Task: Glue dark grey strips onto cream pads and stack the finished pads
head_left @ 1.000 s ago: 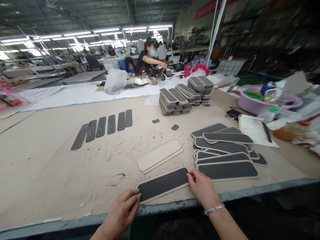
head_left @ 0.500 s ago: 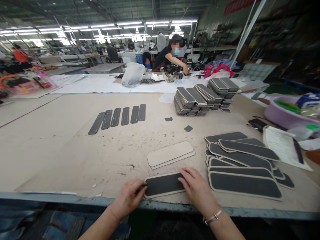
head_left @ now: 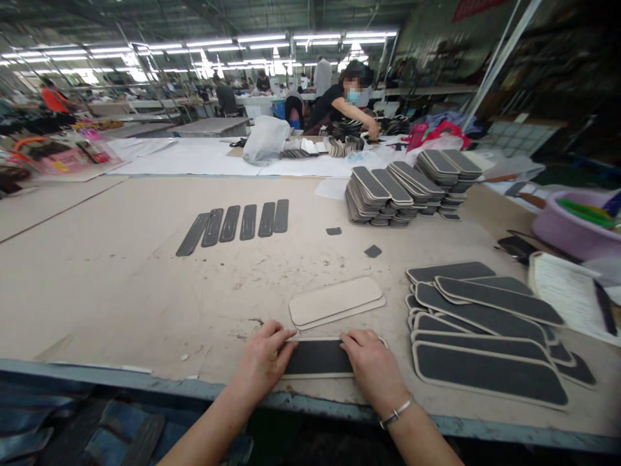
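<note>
A long dark grey panel with a pale border [head_left: 323, 358] lies at the table's front edge. My left hand [head_left: 268, 355] covers its left end, thumb on the dark face and fingers bent at the far edge. At the right end, my right hand [head_left: 371, 366] grips it in the same way, a bracelet on the wrist. Just beyond lie two plain beige panels [head_left: 337, 301], one partly over the other. To the right is a loose pile of similar dark, pale-edged panels [head_left: 490, 372].
Tall stacks of bordered panels [head_left: 371, 184] stand at the back right. Several narrow dark strips [head_left: 248, 222] lie in a row, with small dark scraps [head_left: 372, 251] nearer. A lilac basin [head_left: 577, 223] and a written sheet [head_left: 572, 294] sit at right. A masked person [head_left: 347, 107] works across the table.
My left hand has moved from the panel's left tip onto its far edge, further over the face. My right hand has shifted slightly, and the view has turned a little left.
</note>
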